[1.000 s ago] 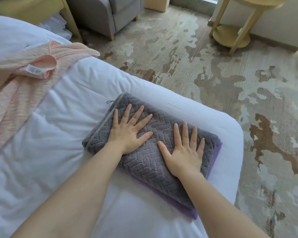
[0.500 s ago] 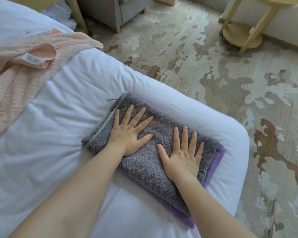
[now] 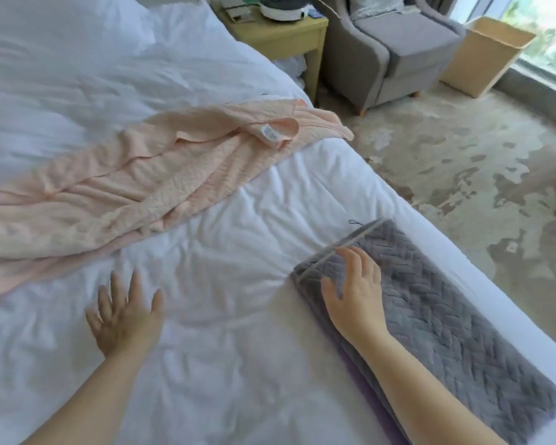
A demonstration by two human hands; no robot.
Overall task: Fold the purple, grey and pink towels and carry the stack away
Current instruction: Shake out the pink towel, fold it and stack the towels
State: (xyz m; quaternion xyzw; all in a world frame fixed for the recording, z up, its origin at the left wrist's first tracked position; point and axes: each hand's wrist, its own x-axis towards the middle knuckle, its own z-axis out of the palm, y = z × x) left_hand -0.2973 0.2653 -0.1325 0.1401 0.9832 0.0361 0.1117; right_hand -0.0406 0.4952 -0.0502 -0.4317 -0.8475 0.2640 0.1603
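Two bare hands reach out over a bed (image 3: 222,284) covered by a rumpled white duvet. Past the bed's right edge lies a worn floor (image 3: 463,162) patterned in beige and brown. Farther back stand a pale wooden nightstand (image 3: 280,36), a grey armchair (image 3: 395,56) and a tan bin (image 3: 485,56) beside a bright window (image 3: 552,27).

Near the right edge of the bed lies the grey towel (image 3: 446,322), folded into a long rectangle with a herringbone weave. Its long axis runs diagonally, from far left to near right, roughly parallel to the bed's edge. Its short trimmed end, with a small hanging loop, points away from the viewer toward the head of the bed. A strip of the purple towel (image 3: 376,412) shows from under its near left side.

The pink towel (image 3: 142,184) lies unfolded and creased farther up the bed, well apart from the grey one. Its length stretches from the left of the view to the bed's right edge, where a corner and a white label show.

The right hand (image 3: 355,293) is over the far end of the grey towel, fingers spread, its grip wide and holding nothing; whether it touches the cloth cannot be told. The left hand (image 3: 124,319) is above bare duvet, fingers splayed toward the pink towel, its grip wide and empty too.
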